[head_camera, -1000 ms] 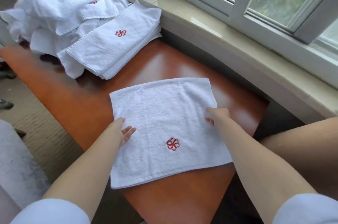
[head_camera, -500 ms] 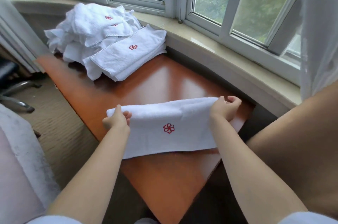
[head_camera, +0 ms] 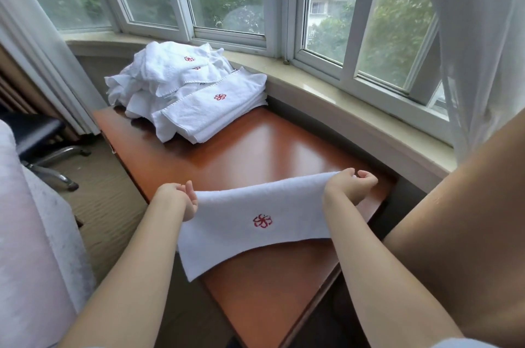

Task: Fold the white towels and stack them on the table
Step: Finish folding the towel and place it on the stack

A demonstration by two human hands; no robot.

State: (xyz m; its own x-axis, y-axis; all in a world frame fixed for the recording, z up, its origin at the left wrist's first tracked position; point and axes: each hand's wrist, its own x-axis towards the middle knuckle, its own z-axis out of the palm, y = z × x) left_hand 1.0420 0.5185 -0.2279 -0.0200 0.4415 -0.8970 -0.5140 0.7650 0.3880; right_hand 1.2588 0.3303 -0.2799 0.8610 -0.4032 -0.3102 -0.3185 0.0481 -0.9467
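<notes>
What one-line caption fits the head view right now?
Left hand and right hand hold a white towel by its top corners above the table.

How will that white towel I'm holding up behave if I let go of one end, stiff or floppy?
Probably floppy: the towel sags between your left hand and right hand, and its lower corner droops over the table edge. Likely light, since fingertip pinches lift it. The terry looks unlikely to slip.

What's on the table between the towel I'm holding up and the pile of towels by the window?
Nothing: in the head view, only bare tabletop lies between the held towel and the towel pile.
</notes>
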